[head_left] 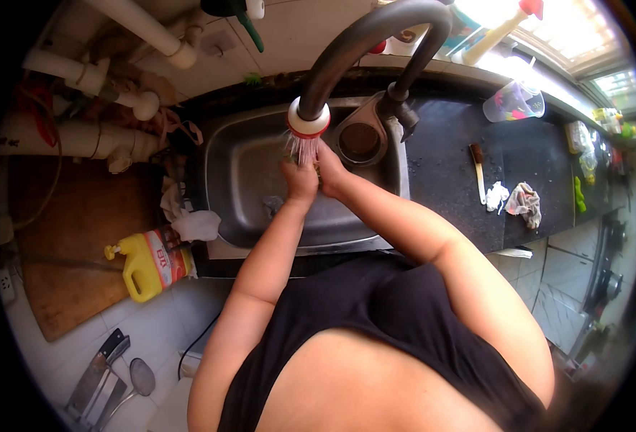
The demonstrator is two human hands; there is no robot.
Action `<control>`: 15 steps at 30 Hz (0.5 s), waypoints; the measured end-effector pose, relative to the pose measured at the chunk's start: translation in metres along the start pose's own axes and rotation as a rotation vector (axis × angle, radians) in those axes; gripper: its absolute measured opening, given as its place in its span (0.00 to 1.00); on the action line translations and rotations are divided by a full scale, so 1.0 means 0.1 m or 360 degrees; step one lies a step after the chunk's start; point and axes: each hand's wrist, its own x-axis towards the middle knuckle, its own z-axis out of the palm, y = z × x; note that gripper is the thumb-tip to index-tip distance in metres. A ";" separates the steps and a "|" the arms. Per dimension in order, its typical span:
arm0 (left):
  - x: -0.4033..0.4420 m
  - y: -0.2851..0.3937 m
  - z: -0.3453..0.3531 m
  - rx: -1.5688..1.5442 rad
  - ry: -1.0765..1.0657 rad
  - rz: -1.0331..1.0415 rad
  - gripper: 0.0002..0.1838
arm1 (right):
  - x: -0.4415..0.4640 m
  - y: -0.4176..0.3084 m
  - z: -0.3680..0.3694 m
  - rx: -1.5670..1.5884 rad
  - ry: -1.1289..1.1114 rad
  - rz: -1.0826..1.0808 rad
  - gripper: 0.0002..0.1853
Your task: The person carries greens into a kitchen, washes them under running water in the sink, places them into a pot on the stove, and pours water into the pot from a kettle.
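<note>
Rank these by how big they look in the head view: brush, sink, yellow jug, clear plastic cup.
1. Sink
2. Yellow jug
3. Clear plastic cup
4. Brush, long but thin

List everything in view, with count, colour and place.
Faucet: one, dark grey, over sink
Sink: one, steel-grey, centre
Strainer: one, brown, in sink
Brush: one, brown and white, right counter
Rag: one, greyish, right counter
Tissue: one, white, beside rag
Tub: one, clear, right counter
Jug: one, yellow, left of sink
Chopping board: one, brown, far left
Cleaver: one, grey and black, lower left
Ladle: one, grey, lower left
Pipes: several, white, upper left
Left hand: one, under faucet
Right hand: one, under faucet
</note>
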 end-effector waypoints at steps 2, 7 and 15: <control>0.01 0.00 0.03 -0.0008 0.0005 0.0007 0.11 | 0.04 0.05 -0.03 -0.0076 0.0143 -0.0051 0.18; 0.03 -0.07 -0.02 0.0120 -0.0087 -0.0027 0.09 | 0.06 0.02 -0.07 -0.0969 0.0421 -0.0452 0.17; 0.10 -0.11 -0.12 -0.1323 -0.0274 -0.0950 0.20 | 0.19 -0.13 -0.14 0.0213 0.0038 0.0412 0.15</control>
